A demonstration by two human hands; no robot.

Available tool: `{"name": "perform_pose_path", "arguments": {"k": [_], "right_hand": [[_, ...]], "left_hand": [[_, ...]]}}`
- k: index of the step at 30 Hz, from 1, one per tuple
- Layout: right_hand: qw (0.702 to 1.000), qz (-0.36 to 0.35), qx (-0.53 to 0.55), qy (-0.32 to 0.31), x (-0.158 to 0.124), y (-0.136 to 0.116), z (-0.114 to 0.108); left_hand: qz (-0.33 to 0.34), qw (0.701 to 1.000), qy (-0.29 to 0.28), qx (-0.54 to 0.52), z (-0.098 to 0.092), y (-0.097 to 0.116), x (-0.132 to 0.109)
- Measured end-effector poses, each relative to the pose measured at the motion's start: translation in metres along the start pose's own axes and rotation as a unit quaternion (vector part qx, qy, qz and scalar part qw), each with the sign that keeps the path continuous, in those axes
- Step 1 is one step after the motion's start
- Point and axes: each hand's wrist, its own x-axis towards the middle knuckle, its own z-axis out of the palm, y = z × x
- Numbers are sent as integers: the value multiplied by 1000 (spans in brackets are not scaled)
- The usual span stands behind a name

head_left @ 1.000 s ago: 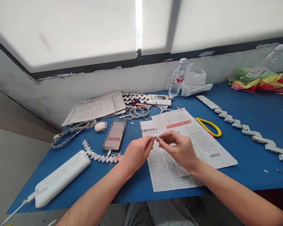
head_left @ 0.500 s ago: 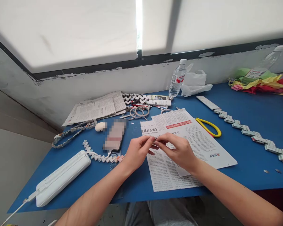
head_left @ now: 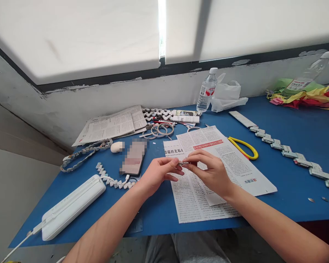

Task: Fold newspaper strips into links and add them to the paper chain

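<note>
Between my two hands is a small folded strip of printed paper (head_left: 184,163), mostly covered by fingertips. My left hand (head_left: 164,171) pinches its left end between thumb and index finger, the other fingers loosely curled below. At its right end, my right hand (head_left: 208,170) pinches it with thumb and fingers. Under the hands lie overlapping newspaper sheets (head_left: 192,204) on the blue table. Yellow-handled scissors (head_left: 245,149) rest at the right edge of the sheets, their blades mostly covered by paper.
A phone (head_left: 133,157), a white lamp-like bar (head_left: 74,208) and folded-paper chains (head_left: 290,153) lie around. Behind are stacked newspapers (head_left: 112,126), paper rings (head_left: 163,130), a water bottle (head_left: 207,91) and a plastic bag (head_left: 227,95). Two small metallic bits (head_left: 311,200) sit near the right front edge.
My hands have drawn slightly apart and the right wrist has turned a little, so more of the folded paper strip shows between the fingertips. The view has shifted slightly.
</note>
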Motion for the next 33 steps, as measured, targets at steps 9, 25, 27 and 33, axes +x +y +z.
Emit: {"name": "perform_pose_path", "arguments": {"k": [9, 25, 27, 33], "right_hand": [[997, 54, 58, -3, -2, 1, -1], [963, 183, 195, -45, 5, -2, -6], [960, 187, 204, -54, 6, -3, -7], [972, 148, 172, -59, 4, -3, -8]], "left_hand": [[25, 998, -10, 49, 1, 1, -2], [296, 860, 52, 412, 4, -4, -13], [300, 855, 56, 419, 3, -4, -13], [316, 821, 71, 471, 1, -6, -12]]}}
